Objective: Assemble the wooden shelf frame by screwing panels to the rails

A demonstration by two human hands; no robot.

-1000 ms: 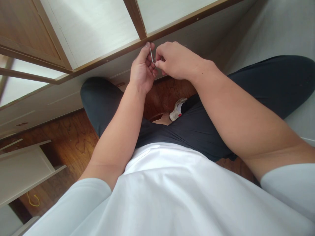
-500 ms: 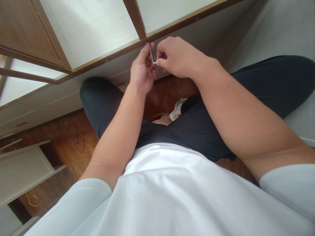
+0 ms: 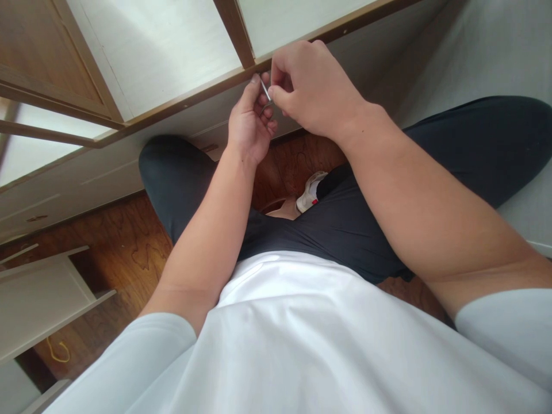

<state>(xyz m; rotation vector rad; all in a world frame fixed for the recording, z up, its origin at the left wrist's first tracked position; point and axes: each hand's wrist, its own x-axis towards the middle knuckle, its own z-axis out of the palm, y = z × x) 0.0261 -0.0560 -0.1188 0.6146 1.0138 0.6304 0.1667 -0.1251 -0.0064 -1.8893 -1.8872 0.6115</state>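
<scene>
I sit on a wooden floor with my legs crossed, in front of a cabinet frame point(image 3: 185, 100) with pale panels and brown edging. A small silver hex key point(image 3: 265, 92) points into the frame's brown edge just below a vertical divider. My left hand point(image 3: 250, 123) pinches the key's shaft from below with its fingertips against the edge. My right hand point(image 3: 313, 86) grips the key's bent end from the right, knuckles raised above the left hand. Most of the key is hidden by my fingers.
A loose white panel with raised edges point(image 3: 38, 299) lies on the floor at the left, with a yellow loop of cord point(image 3: 58, 351) beside it. A white shoe point(image 3: 311, 191) shows between my knees. A pale wall or board point(image 3: 487, 52) rises at the right.
My right hand has swung upward and slightly left, turning the hex key's bent end. The left hand has stayed in place at the frame edge.
</scene>
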